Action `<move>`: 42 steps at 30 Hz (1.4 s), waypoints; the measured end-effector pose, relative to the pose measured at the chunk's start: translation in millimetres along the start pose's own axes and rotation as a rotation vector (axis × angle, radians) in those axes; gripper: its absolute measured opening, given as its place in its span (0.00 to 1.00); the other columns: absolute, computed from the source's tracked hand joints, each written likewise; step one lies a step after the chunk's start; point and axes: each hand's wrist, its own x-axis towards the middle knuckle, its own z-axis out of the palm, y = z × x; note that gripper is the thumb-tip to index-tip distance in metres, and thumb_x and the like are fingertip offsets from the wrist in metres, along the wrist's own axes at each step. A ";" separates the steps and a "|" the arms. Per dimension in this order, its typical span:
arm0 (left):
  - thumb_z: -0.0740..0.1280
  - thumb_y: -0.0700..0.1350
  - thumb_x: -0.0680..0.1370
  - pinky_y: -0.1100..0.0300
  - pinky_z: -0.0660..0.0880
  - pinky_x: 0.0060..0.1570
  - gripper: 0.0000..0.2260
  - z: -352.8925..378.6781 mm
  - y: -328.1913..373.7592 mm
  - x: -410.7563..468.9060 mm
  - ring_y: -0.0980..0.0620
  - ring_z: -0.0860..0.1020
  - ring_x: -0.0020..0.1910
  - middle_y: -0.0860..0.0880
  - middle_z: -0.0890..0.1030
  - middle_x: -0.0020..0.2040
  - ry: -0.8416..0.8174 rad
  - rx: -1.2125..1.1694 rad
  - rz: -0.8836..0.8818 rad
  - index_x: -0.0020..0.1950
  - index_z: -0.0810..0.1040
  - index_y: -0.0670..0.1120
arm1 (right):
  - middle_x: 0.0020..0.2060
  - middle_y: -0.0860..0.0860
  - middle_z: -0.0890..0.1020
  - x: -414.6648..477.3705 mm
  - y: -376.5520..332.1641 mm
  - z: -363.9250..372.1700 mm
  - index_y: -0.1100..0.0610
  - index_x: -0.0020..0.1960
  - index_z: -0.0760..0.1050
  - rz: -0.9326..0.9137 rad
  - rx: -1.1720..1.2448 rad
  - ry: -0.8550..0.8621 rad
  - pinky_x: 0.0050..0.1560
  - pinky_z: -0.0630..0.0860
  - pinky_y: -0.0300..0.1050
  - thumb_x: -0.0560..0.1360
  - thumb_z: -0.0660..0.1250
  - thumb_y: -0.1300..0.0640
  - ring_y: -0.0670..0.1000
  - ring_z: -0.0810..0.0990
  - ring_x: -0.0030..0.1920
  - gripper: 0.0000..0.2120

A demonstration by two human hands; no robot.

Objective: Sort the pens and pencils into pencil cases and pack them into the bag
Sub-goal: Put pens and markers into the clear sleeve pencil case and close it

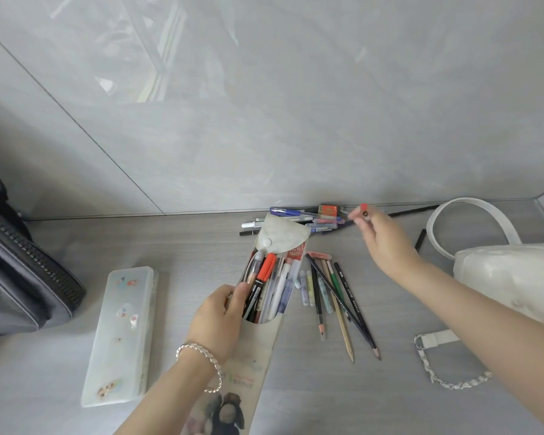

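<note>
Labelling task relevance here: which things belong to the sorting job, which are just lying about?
Job: flap pencil case in left hand; pen pinched by right hand; pen pile; loose pencils; clear hard case; grey backpack, white bag (unclear which is meant).
Lying about: chain strap; orange eraser box; pink eraser.

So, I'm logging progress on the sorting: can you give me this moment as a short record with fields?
left hand: grips the soft pouch at its mouth; flap open, pens inside
right hand: pinches a pen over the pen pile
pen pile: at the far edge of the table
loose pencils: on the table, right of the soft pouch
hard case: closed, left of the soft pouch
bags: grey backpack far left, white bag far right
</note>
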 end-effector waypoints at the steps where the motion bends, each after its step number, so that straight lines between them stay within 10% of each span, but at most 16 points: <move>1: 0.57 0.53 0.79 0.61 0.58 0.27 0.19 0.1 -0.2 -1.1 0.53 0.62 0.26 0.51 0.64 0.26 0.000 0.000 -0.002 0.31 0.65 0.45 | 0.44 0.55 0.81 -2.0 -6.5 -4.1 0.63 0.53 0.73 0.012 0.124 0.064 0.49 0.72 0.43 0.80 0.56 0.61 0.52 0.77 0.44 0.09; 9: 0.56 0.52 0.80 0.61 0.58 0.27 0.19 5.2 1.7 -7.2 0.53 0.62 0.26 0.51 0.64 0.26 -0.023 0.004 0.004 0.32 0.65 0.45 | 0.31 0.55 0.73 -45.8 -75.6 -27.9 0.41 0.57 0.67 0.275 0.746 -0.037 0.19 0.69 0.37 0.81 0.52 0.62 0.47 0.72 0.18 0.16; 16: 0.56 0.53 0.80 0.60 0.59 0.28 0.19 8.9 2.6 -13.7 0.53 0.63 0.27 0.52 0.65 0.27 -0.044 0.008 0.012 0.32 0.66 0.45 | 0.37 0.59 0.85 -67.7 -92.3 -23.3 0.61 0.42 0.72 0.663 1.337 -0.209 0.23 0.74 0.36 0.77 0.52 0.60 0.55 0.83 0.32 0.12; 20: 0.56 0.53 0.80 0.60 0.59 0.28 0.19 9.0 0.5 -16.8 0.53 0.63 0.27 0.52 0.64 0.27 -0.043 0.000 0.019 0.32 0.66 0.45 | 0.53 0.64 0.81 -76.7 -93.3 -20.5 0.62 0.41 0.75 0.638 1.662 -0.373 0.35 0.79 0.41 0.55 0.70 0.56 0.61 0.82 0.52 0.17; 23: 0.57 0.53 0.79 0.60 0.60 0.28 0.19 9.2 -1.7 -19.1 0.53 0.63 0.27 0.51 0.65 0.27 -0.042 -0.006 0.016 0.32 0.66 0.45 | 0.56 0.60 0.81 -83.3 -97.0 -24.0 0.59 0.44 0.68 0.566 1.568 -0.449 0.37 0.76 0.40 0.56 0.68 0.60 0.57 0.81 0.56 0.18; 27: 0.56 0.53 0.80 0.61 0.60 0.28 0.19 8.2 -3.6 -20.8 0.53 0.63 0.27 0.51 0.65 0.27 -0.036 0.013 0.017 0.32 0.66 0.45 | 0.38 0.57 0.84 -87.5 -103.5 -26.3 0.54 0.38 0.64 0.654 1.131 -0.367 0.30 0.63 0.40 0.78 0.54 0.47 0.51 0.77 0.32 0.14; 31: 0.56 0.53 0.80 0.61 0.61 0.29 0.18 8.3 -5.6 -23.7 0.53 0.64 0.27 0.51 0.66 0.27 -0.036 0.038 0.026 0.34 0.68 0.45 | 0.25 0.50 0.65 -90.8 -103.4 -23.1 0.56 0.36 0.74 0.616 0.972 -0.245 0.26 0.55 0.38 0.80 0.51 0.52 0.46 0.60 0.26 0.20; 42: 0.57 0.55 0.78 0.62 0.64 0.29 0.16 10.8 -1.9 -34.3 0.54 0.69 0.29 0.52 0.72 0.29 -0.016 0.041 0.138 0.42 0.76 0.46 | 0.23 0.49 0.78 -95.2 -103.4 -22.1 0.56 0.41 0.77 0.314 0.684 -0.370 0.28 0.74 0.37 0.76 0.63 0.61 0.47 0.75 0.25 0.07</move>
